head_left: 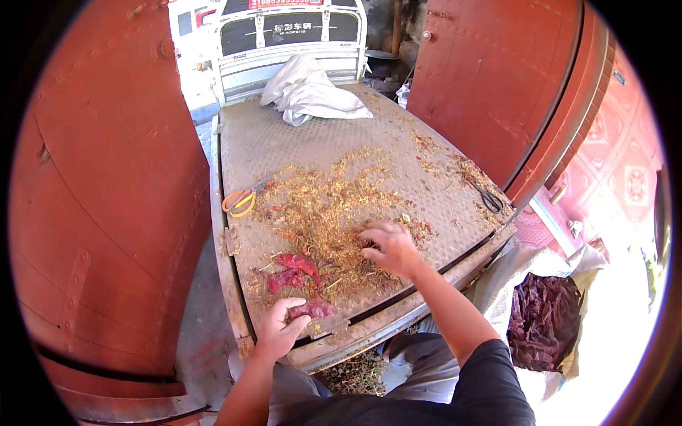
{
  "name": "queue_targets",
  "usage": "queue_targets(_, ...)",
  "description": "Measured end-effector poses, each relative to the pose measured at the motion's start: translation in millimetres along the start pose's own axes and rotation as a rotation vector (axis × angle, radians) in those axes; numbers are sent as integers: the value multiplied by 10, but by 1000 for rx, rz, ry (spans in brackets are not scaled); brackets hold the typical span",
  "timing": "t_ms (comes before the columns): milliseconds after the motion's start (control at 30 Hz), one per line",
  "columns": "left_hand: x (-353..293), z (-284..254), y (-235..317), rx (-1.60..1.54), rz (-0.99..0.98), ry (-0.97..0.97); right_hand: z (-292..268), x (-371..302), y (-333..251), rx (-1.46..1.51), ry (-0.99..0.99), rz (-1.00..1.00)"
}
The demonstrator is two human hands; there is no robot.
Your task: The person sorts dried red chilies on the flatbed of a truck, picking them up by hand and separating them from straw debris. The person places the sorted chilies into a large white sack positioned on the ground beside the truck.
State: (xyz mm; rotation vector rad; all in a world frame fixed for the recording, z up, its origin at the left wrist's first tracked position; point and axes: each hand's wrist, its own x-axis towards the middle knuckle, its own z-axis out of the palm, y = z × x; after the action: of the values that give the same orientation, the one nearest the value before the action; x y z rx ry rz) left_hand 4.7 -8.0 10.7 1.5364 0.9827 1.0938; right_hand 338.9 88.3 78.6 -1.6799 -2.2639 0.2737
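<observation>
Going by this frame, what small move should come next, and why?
Probably bring the bare right hand over to the wrinkled, dark-red dried pepper: the bare left hand has it between thumb and fingers near the close edge of the textured metal truck bed, while the right, fingers open, is apart from it at the loose yellowish seed litter.

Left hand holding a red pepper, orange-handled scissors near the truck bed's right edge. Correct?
Wrong edge: the head view shows the orange-handled scissors near the left edge of the truck bed. Left hand holding a red pepper stands.
</observation>
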Motion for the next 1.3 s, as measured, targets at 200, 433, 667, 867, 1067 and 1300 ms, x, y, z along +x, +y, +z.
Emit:
queue_targets(200,31,0,-1,-34,-61,-48,82,-441,475,40,174,137)
queue_targets(433,13,-35,-1,-15,-47,-14,266,-101,-253,-70,73,49)
queue_targets(667,25,4,-96,-87,-49,1,371,350,-398,-131,111,7)
queue_targets(867,38,9,-19,-105,-90,-9,164,657,-63,94,140,137)
queue_targets(1067,39,-23,-55,-165,-107,6,-149,654,-97,257,201,251)
queue_targets(1300,61,-8,-12,-163,-111,-11,-53,582,63,130,208,258)
